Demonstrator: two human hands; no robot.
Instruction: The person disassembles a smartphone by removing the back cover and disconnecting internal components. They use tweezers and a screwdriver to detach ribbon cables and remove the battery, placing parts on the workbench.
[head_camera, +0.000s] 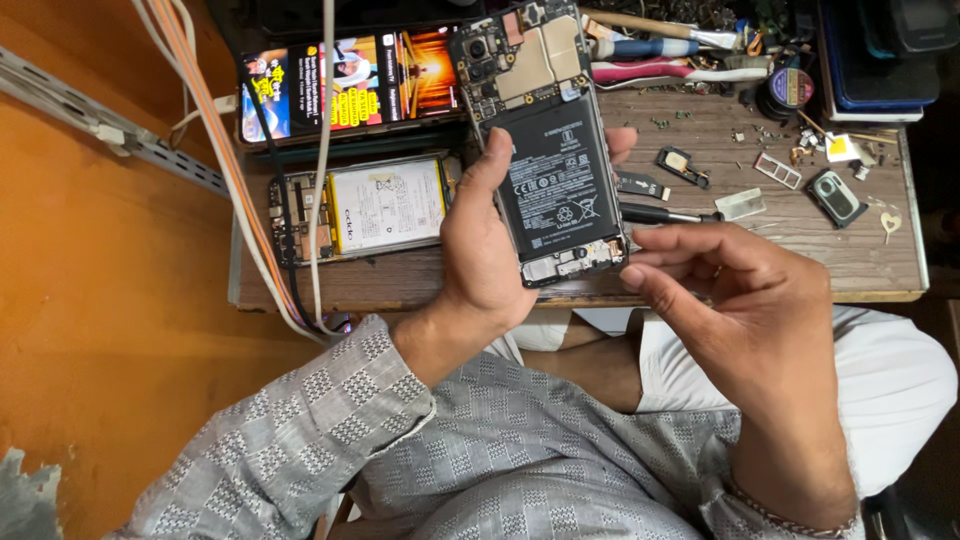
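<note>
My left hand (485, 250) grips an opened smartphone (545, 140) with its back cover off, held upright above the bench edge. A black battery fills its middle and a circuit board with camera modules sits at its top. My right hand (735, 305) is at the phone's bottom right corner, fingertips touching the lower edge near the small board there. It holds no tool that I can see.
A second opened phone with a white battery (365, 205) lies on the wooden bench (860, 260). A phone with a lit colourful screen (345, 80) lies behind it. Cables (255, 210) hang at left. Small parts, a screwdriver (665, 214) and brushes (660, 48) lie at right.
</note>
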